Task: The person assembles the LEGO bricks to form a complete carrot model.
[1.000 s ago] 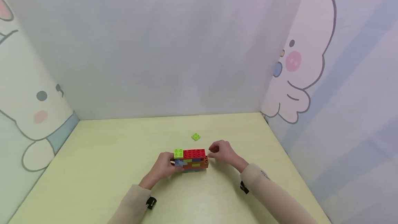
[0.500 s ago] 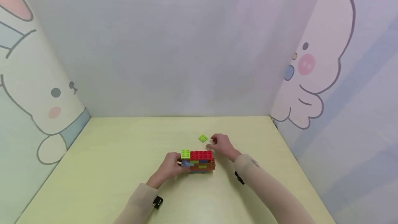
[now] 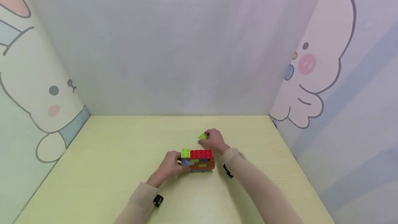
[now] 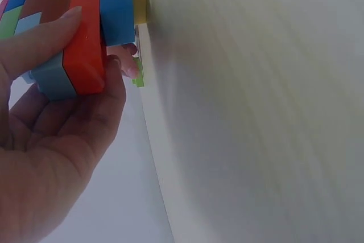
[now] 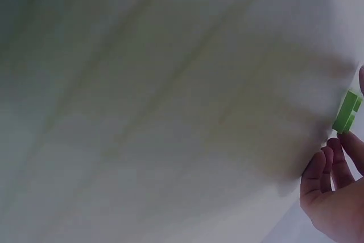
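A stack of toy building bricks (image 3: 201,154), with red and lime green on top and mixed colours below, stands in the middle of the table. My left hand (image 3: 169,166) grips its left end, thumb on the near side; in the left wrist view that hand (image 4: 62,140) holds light blue and red bricks. Just behind the stack lies a small lime green studded plate (image 3: 202,136). My right hand (image 3: 214,140) is at the plate, thumb and fingers spread about it. In the right wrist view a fingertip meets the edge of the green plate (image 5: 346,112); a firm pinch does not show.
The pale yellow table (image 3: 124,141) meets a grey back wall (image 3: 174,51) and side walls with cartoon animals. Black straps (image 3: 158,201) show at both sleeves.
My right hand has moved from the stack's right end, back and left, to the green plate. The left hand keeps its hold on the stack. The head view has shifted slightly.
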Demonstrator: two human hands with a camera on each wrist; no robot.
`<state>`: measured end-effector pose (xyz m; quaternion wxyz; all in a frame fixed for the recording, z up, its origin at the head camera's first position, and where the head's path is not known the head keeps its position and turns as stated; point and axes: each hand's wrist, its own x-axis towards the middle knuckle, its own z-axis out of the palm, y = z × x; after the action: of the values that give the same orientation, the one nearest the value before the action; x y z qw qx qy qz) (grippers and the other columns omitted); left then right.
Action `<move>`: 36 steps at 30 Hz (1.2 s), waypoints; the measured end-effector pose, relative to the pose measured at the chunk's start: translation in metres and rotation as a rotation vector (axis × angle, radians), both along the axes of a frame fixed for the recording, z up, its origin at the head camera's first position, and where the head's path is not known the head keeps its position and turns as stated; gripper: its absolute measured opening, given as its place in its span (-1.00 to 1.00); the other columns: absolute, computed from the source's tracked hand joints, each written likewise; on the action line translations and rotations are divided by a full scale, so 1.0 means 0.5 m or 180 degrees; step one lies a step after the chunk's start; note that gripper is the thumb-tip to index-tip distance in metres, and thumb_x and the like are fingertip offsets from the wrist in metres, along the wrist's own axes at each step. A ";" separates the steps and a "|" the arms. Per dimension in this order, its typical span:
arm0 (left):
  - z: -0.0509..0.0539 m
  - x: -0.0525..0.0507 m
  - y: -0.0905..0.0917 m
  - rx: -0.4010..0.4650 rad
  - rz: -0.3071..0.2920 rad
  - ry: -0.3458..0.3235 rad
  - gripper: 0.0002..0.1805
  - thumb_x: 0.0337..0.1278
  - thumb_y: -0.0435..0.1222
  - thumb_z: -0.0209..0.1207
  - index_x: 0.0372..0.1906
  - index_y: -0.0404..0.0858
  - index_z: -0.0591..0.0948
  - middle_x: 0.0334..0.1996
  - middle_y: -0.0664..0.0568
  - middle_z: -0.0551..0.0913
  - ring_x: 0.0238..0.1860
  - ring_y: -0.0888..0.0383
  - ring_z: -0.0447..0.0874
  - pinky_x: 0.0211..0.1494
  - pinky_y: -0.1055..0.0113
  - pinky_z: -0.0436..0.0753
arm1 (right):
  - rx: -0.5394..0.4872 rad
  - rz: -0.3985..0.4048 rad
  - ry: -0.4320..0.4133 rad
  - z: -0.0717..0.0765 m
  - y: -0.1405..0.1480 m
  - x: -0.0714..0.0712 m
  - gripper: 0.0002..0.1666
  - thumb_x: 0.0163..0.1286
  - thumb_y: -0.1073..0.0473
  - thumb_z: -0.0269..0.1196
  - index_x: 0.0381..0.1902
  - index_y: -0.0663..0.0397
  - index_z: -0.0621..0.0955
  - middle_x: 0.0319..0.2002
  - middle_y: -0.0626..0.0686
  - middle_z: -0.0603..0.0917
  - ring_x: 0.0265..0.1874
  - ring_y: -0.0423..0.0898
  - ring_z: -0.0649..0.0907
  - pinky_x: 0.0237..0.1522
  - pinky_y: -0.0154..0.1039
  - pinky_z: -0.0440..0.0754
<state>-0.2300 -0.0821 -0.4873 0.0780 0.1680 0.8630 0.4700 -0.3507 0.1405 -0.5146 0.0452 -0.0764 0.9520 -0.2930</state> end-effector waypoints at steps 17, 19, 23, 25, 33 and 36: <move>0.005 0.004 0.007 -0.0032 0.0018 -0.0005 -0.62 -0.21 -0.35 0.49 -0.15 -0.25 0.70 -0.33 0.10 0.70 -0.30 0.21 0.64 -0.24 0.28 0.62 | 0.0005 0.0542 0.0222 0.047 0.029 0.040 -0.60 0.18 0.24 0.34 0.00 0.22 0.63 -0.15 0.07 0.66 -0.16 -0.02 0.60 -0.12 -0.12 0.56; 0.005 0.005 0.005 -0.0030 0.0022 0.0037 -0.62 -0.22 -0.35 0.49 -0.15 -0.26 0.70 -0.33 0.09 0.70 -0.30 0.20 0.65 -0.25 0.28 0.62 | -0.0084 0.0726 0.0292 0.066 0.037 0.052 -0.62 0.18 0.25 0.34 -0.02 0.24 0.64 -0.19 0.06 0.66 -0.21 -0.04 0.62 -0.15 -0.13 0.57; 0.007 0.007 0.001 -0.0024 0.0014 0.0082 -0.62 -0.24 -0.36 0.50 -0.17 -0.27 0.70 -0.34 0.07 0.70 -0.31 0.19 0.65 -0.27 0.27 0.62 | -0.0189 0.1009 0.0354 0.104 0.054 0.077 -0.58 0.21 0.26 0.35 0.03 0.29 0.61 -0.19 0.04 0.66 -0.22 -0.07 0.64 -0.19 -0.19 0.59; 0.009 0.008 0.000 -0.0030 0.0019 0.0074 -0.63 -0.24 -0.37 0.50 -0.17 -0.27 0.70 -0.34 0.07 0.70 -0.31 0.18 0.65 -0.27 0.27 0.62 | -0.0221 0.1039 0.0321 0.121 0.060 0.091 -0.56 0.23 0.25 0.35 0.06 0.28 0.60 -0.17 0.03 0.65 -0.20 -0.08 0.63 -0.21 -0.23 0.60; 0.010 0.012 0.000 -0.0058 0.0022 0.0024 -0.62 -0.23 -0.36 0.50 -0.16 -0.28 0.70 -0.33 0.06 0.70 -0.30 0.17 0.65 -0.27 0.26 0.62 | -0.0290 0.1085 0.0318 0.174 0.082 0.145 -0.60 0.22 0.24 0.36 0.04 0.15 0.63 -0.20 -0.08 0.61 -0.22 -0.18 0.59 -0.28 -0.34 0.58; 0.008 0.014 0.001 -0.0068 0.0036 0.0026 -0.63 -0.24 -0.35 0.50 -0.18 -0.28 0.70 -0.33 0.06 0.70 -0.30 0.17 0.65 -0.27 0.26 0.62 | -0.0346 0.1175 0.0377 0.185 0.088 0.159 -0.60 0.22 0.24 0.36 0.04 0.16 0.62 -0.20 -0.08 0.61 -0.21 -0.18 0.59 -0.26 -0.34 0.58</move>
<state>-0.2230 -0.0817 -0.4832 0.0736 0.1642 0.8692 0.4605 -0.2713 0.1847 -0.4222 0.0379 -0.2691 0.9056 -0.3256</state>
